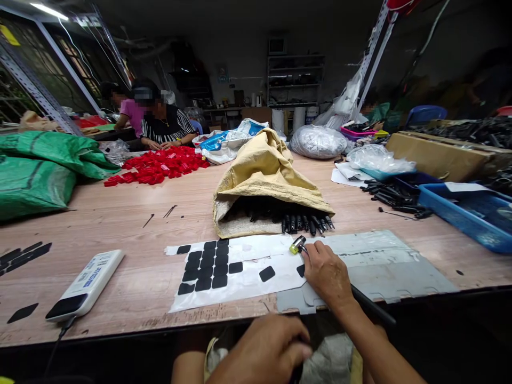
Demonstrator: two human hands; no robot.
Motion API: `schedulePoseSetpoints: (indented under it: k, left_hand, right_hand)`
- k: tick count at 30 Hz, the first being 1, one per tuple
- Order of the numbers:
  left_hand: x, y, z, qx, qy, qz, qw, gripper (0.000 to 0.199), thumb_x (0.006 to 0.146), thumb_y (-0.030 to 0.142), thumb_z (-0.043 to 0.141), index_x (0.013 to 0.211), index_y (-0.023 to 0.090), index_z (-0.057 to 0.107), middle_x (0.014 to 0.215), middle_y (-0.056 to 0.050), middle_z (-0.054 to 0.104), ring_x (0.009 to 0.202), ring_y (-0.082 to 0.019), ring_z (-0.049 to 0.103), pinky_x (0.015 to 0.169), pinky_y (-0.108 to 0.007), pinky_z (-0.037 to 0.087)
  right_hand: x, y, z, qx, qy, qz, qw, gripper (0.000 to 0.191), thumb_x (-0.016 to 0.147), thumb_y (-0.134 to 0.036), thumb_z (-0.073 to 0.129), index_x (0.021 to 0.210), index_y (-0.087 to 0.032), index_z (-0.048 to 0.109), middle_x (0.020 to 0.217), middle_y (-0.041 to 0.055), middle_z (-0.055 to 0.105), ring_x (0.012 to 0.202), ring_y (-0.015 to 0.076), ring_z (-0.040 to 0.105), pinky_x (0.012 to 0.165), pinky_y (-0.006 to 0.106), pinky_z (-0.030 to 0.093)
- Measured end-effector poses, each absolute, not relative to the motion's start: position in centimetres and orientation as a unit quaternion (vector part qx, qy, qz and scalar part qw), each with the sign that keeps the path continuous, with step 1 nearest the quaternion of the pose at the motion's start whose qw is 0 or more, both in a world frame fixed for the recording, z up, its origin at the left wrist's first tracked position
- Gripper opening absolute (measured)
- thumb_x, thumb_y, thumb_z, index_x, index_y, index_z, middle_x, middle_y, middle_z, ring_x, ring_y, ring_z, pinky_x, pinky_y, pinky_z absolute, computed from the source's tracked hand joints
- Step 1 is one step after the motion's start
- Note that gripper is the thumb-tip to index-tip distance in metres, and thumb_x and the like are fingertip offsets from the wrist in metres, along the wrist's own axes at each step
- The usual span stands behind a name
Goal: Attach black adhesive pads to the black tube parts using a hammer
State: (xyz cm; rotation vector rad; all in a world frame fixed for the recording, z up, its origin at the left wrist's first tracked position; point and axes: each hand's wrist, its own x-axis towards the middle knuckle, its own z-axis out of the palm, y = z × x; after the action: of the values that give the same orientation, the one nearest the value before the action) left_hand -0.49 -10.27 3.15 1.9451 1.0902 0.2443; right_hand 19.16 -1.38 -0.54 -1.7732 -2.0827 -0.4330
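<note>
My right hand (326, 269) is closed round a small hammer (374, 306) with a yellow-tipped metal head and a black handle. It rests over a grey board (372, 266) at the table's front. Under and beside it lies a white sheet (248, 293) bearing rows of black rounded squares (206, 269). One loose black square (267, 273) lies apart from the rows. My left hand (266, 349) is below the table edge with its fingers curled. Something dark shows under those fingers, too hidden to name.
A yellow woven sack (260, 176) lies with its mouth towards me, black pen-like parts (306, 223) spilling out. A white power bank (86, 285) sits left, blue trays (464, 213) right. Red pieces (160, 165) are piled before a seated co-worker (166, 120).
</note>
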Motion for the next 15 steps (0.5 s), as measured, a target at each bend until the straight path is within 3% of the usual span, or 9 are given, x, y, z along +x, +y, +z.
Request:
schedulePoseSetpoints:
  k: [3, 5, 8, 15]
  left_hand:
    - [-0.1, -3.4, 5.7, 0.76, 0.474, 0.236, 0.376, 0.032, 0.101, 0.035, 0.043, 0.098, 0.023, 0.073, 0.085, -0.002, 0.073, 0.079, -0.019, 0.066, 0.076, -0.03, 0.052]
    - [-0.2, 2.2, 5.9, 0.732, 0.553, 0.322, 0.235, 0.028, 0.1, 0.028, 0.044, 0.107, 0.022, 0.071, 0.098, -0.005, 0.072, 0.094, -0.021, 0.064, 0.088, -0.034, 0.05]
    - [-0.4, 9.1, 4.8, 0.679, 0.665, 0.3, 0.076, 0.026, 0.093, 0.023, 0.053, 0.116, 0.021, 0.068, 0.116, -0.01, 0.066, 0.112, -0.027, 0.057, 0.099, -0.039, 0.046]
    - [-0.9, 13.6, 3.3, 0.68, 0.696, 0.222, 0.062, 0.024, 0.083, 0.02, 0.065, 0.106, 0.018, 0.072, 0.116, -0.016, 0.066, 0.12, -0.037, 0.052, 0.099, -0.047, 0.043]
  right_hand:
    - [19.2, -1.4, -0.6, -0.632, -0.738, -0.148, 0.188, 0.012, 0.098, -0.023, 0.049, 0.091, -0.02, 0.058, 0.09, 0.0057, 0.059, 0.086, 0.0203, 0.052, 0.072, 0.032, 0.031]
    - [19.2, -1.3, -0.5, -0.633, -0.737, -0.143, 0.189, 0.012, 0.099, -0.024, 0.049, 0.091, -0.02, 0.058, 0.091, 0.0057, 0.059, 0.086, 0.0204, 0.052, 0.072, 0.032, 0.032]
    - [19.1, -1.3, -0.4, -0.637, -0.735, -0.133, 0.192, 0.012, 0.098, -0.024, 0.049, 0.092, -0.02, 0.058, 0.092, 0.0056, 0.059, 0.088, 0.0204, 0.052, 0.073, 0.032, 0.033]
    - [19.1, -1.2, -0.2, -0.64, -0.731, -0.118, 0.205, 0.01, 0.097, -0.023, 0.05, 0.092, -0.021, 0.059, 0.092, 0.0057, 0.06, 0.087, 0.0201, 0.052, 0.074, 0.032, 0.033]
